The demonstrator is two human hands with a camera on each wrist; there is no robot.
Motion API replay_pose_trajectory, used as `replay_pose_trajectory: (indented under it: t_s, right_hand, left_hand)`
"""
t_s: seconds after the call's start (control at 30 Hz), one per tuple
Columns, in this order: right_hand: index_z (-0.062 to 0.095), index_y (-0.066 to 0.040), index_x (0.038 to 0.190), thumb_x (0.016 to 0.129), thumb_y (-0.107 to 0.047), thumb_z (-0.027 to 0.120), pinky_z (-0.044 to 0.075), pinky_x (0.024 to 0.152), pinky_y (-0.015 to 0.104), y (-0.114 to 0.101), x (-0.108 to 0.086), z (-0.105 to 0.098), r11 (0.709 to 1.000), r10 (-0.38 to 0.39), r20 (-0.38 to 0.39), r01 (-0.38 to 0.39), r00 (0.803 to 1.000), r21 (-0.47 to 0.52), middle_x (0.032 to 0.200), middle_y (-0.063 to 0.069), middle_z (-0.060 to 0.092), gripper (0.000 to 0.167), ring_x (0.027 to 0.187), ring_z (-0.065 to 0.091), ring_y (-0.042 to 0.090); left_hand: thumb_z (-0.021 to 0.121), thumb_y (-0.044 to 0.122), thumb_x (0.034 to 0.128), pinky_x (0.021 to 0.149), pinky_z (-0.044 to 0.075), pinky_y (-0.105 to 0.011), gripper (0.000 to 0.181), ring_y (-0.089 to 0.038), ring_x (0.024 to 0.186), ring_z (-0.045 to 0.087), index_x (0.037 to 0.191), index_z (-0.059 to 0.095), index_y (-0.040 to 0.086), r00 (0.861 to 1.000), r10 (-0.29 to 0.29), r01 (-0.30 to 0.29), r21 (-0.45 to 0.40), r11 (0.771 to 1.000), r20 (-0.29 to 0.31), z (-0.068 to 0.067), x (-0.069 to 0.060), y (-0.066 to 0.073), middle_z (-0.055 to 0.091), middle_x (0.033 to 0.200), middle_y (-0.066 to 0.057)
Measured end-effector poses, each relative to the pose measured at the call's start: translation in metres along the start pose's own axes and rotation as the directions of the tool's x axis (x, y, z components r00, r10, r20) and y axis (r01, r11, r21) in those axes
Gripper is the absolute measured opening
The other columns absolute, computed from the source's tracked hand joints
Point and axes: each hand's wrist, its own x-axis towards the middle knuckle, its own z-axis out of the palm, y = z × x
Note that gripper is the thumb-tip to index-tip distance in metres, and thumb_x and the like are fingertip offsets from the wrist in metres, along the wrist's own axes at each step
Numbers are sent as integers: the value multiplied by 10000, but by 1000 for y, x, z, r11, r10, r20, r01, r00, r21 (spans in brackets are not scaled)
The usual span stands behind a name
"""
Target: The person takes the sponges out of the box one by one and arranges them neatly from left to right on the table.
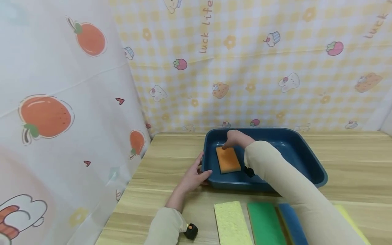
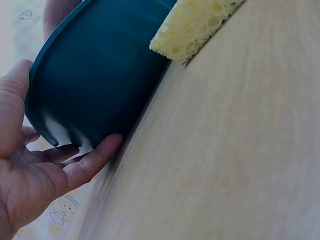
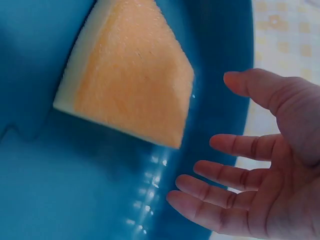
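An orange sponge (image 1: 228, 160) with a pale underside lies flat in the left part of a dark blue basin (image 1: 294, 156). Over its far end is my right hand (image 1: 239, 139); the right wrist view shows that hand (image 3: 265, 175) with its fingers spread apart, beside the sponge (image 3: 135, 80) and not touching it. At the basin's left end my left hand (image 1: 193, 177) holds the wall. Its thumb lies at the rim, and its other fingers rest against the outside of the basin (image 2: 100, 70), as the left wrist view shows.
In front of the basin a light yellow sponge (image 1: 233, 223), a green one (image 1: 265, 223) and a blue one (image 1: 293, 223) lie on the wooden table (image 1: 171, 149). Another yellow piece (image 1: 350, 221) is partly behind the right sleeve. A patterned cloth (image 1: 260, 68) hangs behind.
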Motion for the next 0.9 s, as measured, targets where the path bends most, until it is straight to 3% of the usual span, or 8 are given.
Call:
replay_pose_trajectory:
  t_s: [0.17, 0.4, 0.63, 0.9]
  right_hand:
    - [529, 38, 1161, 822, -294, 643, 474, 810, 381, -7, 6, 12, 1000, 9, 26, -9, 1000, -28, 1063, 156, 576, 488, 866, 526, 245]
    - [561, 0, 1137, 799, -333, 662, 457, 819, 393, -15, 9, 24, 998, 19, 17, -18, 1000, -55, 1039, 143, 558, 486, 853, 493, 268]
    - [555, 0, 1162, 799, -337, 664, 449, 840, 493, -17, 10, 34, 998, 59, -2, -59, 998, -34, 1136, 244, 423, 508, 897, 462, 342]
    - [547, 10, 1169, 809, -315, 655, 439, 837, 508, -20, 15, 40, 995, 92, 2, -92, 996, -29, 1108, 243, 419, 497, 890, 455, 350]
  left_hand:
    - [576, 223, 882, 658, 553, -352, 730, -312, 1060, 522, 1449, 122, 297, 1000, -11, 11, -3, 1000, 1, 3, 2, 0, 268, 1428, -143]
    - [575, 190, 881, 644, 552, -382, 744, -310, 1035, 540, 1455, 107, 254, 1000, 17, -17, -29, 999, 16, 2, 5, 0, 291, 1410, -163]
    - [549, 128, 887, 683, 545, -417, 738, -354, 1076, 513, 1460, 84, 127, 999, 15, -15, -26, 1000, 32, 2, -11, 29, 275, 1405, -213]
    - [552, 128, 886, 702, 539, -438, 743, -361, 1085, 504, 1460, 82, 139, 1000, -1, 2, -28, 1000, 30, 1, -13, 28, 272, 1410, -203]
